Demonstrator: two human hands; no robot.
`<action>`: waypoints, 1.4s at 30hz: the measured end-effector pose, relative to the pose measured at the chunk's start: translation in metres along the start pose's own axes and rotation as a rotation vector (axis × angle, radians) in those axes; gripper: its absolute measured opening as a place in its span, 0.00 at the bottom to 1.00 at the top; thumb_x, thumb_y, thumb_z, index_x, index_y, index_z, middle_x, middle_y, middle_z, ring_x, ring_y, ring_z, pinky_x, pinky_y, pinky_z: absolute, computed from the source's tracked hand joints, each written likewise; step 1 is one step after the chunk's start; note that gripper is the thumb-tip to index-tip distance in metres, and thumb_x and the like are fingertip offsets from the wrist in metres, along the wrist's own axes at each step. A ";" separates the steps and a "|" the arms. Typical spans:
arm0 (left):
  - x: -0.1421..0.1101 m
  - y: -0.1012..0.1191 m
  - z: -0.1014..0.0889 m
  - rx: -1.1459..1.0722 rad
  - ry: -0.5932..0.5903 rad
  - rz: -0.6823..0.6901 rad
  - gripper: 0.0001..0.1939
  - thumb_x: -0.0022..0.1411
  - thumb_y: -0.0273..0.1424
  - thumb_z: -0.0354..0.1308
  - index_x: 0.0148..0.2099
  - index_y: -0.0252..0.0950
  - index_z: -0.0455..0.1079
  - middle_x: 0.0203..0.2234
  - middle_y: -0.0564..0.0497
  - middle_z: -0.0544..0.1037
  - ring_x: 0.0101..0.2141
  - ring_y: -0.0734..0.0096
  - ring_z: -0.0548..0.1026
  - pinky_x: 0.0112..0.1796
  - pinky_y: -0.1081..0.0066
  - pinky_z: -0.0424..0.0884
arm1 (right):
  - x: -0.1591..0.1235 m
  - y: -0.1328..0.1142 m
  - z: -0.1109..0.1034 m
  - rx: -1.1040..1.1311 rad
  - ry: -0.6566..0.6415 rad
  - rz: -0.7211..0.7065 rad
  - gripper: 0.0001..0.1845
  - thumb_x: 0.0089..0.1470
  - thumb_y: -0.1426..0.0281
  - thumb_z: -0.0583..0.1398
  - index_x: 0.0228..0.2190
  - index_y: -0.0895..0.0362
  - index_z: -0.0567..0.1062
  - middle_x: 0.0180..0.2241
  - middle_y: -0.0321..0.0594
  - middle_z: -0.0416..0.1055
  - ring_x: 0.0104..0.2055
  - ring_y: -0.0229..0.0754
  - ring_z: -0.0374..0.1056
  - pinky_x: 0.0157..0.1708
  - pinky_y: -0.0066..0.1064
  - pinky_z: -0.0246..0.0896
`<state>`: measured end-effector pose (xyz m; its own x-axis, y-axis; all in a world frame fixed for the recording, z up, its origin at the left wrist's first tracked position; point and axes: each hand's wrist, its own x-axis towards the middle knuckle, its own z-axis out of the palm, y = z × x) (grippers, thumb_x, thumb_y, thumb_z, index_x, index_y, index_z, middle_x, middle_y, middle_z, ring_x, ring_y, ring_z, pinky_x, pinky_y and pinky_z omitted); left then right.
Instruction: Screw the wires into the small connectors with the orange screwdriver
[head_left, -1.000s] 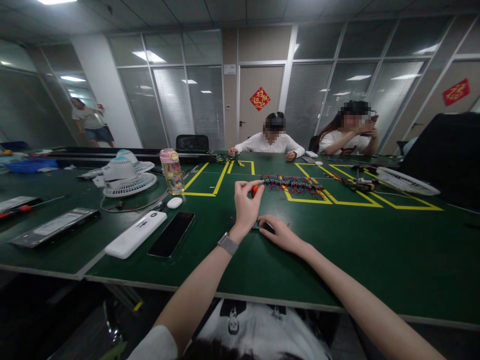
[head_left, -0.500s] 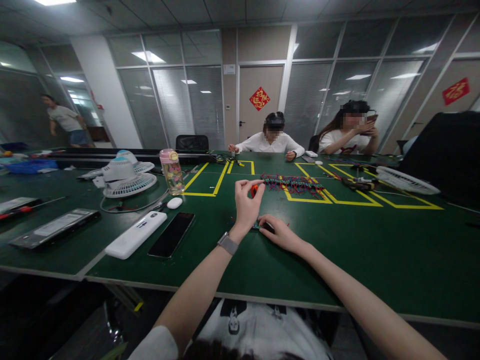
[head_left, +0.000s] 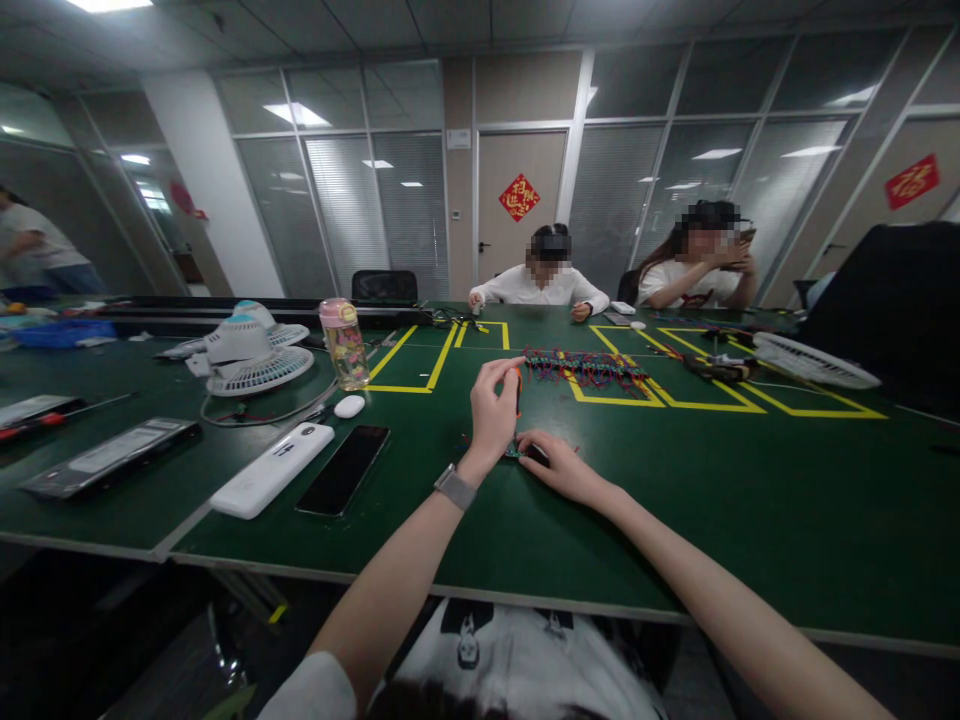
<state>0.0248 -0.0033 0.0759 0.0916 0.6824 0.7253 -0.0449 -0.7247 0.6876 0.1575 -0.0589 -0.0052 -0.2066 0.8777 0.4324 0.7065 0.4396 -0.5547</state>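
My left hand (head_left: 493,408), with a grey watch on its wrist, is closed around a screwdriver (head_left: 518,392) with an orange and black handle. The screwdriver stands upright, its shaft reaching down to a small green circuit board (head_left: 512,452) with thin wires. Resting low on the table, my right hand (head_left: 559,466) has its fingers bent at the board's right side, holding it. A dark part shows under these fingers, and much of the board is hidden. Behind my left hand lies a row of similar wired boards (head_left: 592,371).
On the green table (head_left: 720,510) at left are a black phone (head_left: 343,470), a white power bank (head_left: 272,470), a hard drive (head_left: 120,455), a bottle (head_left: 344,345) and white fans (head_left: 259,368). A white grille (head_left: 814,360) lies at right. Two people sit opposite.
My left fingers have shifted around the screwdriver handle, which now stands more upright. My right hand stays in place. A person at far left has moved further left.
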 end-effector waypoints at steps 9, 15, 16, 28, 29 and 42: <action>-0.002 0.004 -0.001 0.127 0.025 0.026 0.09 0.61 0.31 0.56 0.41 0.39 0.76 0.36 0.49 0.71 0.38 0.71 0.71 0.43 0.72 0.67 | 0.000 0.000 -0.001 -0.013 0.006 -0.001 0.04 0.53 0.74 0.57 0.34 0.56 0.70 0.41 0.44 0.72 0.45 0.45 0.69 0.45 0.38 0.63; -0.001 0.001 0.000 0.020 -0.027 0.018 0.12 0.64 0.28 0.50 0.46 0.36 0.73 0.37 0.49 0.74 0.38 0.72 0.73 0.42 0.72 0.68 | 0.000 -0.001 0.000 0.000 0.001 0.001 0.05 0.53 0.74 0.57 0.34 0.56 0.70 0.41 0.44 0.72 0.46 0.46 0.68 0.46 0.39 0.63; -0.001 0.001 0.000 0.044 -0.016 0.024 0.11 0.63 0.29 0.52 0.44 0.36 0.73 0.36 0.49 0.74 0.37 0.71 0.72 0.41 0.71 0.68 | 0.000 -0.001 0.000 0.001 0.002 0.003 0.05 0.53 0.74 0.57 0.34 0.56 0.69 0.41 0.45 0.72 0.46 0.45 0.68 0.46 0.39 0.63; -0.002 0.000 0.000 0.079 -0.016 0.047 0.10 0.63 0.30 0.53 0.44 0.38 0.73 0.37 0.49 0.75 0.38 0.70 0.73 0.43 0.70 0.68 | 0.000 -0.001 0.000 0.010 0.001 -0.003 0.04 0.53 0.74 0.57 0.33 0.56 0.70 0.40 0.44 0.72 0.45 0.45 0.69 0.45 0.38 0.63; -0.002 0.001 0.000 0.103 -0.004 0.046 0.09 0.61 0.31 0.55 0.43 0.38 0.74 0.36 0.49 0.74 0.38 0.70 0.73 0.43 0.70 0.68 | 0.000 -0.001 0.000 0.009 0.002 -0.003 0.04 0.53 0.74 0.57 0.33 0.56 0.70 0.40 0.44 0.72 0.45 0.45 0.69 0.45 0.38 0.63; -0.002 0.001 0.000 0.127 -0.010 0.046 0.11 0.62 0.31 0.55 0.44 0.38 0.75 0.36 0.49 0.71 0.37 0.71 0.71 0.42 0.72 0.67 | 0.000 -0.005 -0.002 -0.027 0.003 0.005 0.03 0.53 0.73 0.57 0.33 0.56 0.69 0.41 0.44 0.72 0.43 0.45 0.69 0.44 0.37 0.63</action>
<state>0.0244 -0.0053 0.0750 0.1018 0.6479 0.7549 0.0771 -0.7617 0.6433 0.1553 -0.0609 -0.0015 -0.2007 0.8795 0.4316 0.7257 0.4294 -0.5376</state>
